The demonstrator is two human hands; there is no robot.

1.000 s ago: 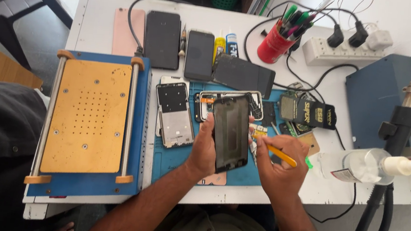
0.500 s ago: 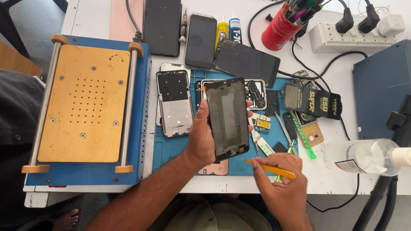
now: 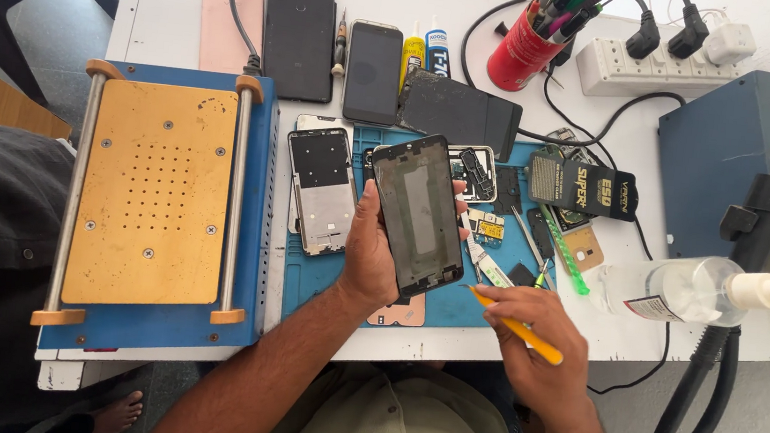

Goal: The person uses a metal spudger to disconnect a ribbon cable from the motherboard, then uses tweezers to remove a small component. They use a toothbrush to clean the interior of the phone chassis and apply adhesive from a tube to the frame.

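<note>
Desk [image 3: 155, 15], blue mat [image 3: 304, 279]: phone repair.
My left hand [image 3: 372, 253] grips phone frame [image 3: 418, 212]; right hand [image 3: 533, 339] pinches yellow tool [image 3: 524, 334].

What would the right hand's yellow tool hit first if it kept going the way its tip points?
Probably the lower right edge of the dark phone frame in the left hand. The right hand aims the yellow tool up-left at it; depth is unclear.

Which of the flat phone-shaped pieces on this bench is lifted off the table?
The dark phone frame gripped in the left hand; the black phones along the back edge lie flat.
</note>
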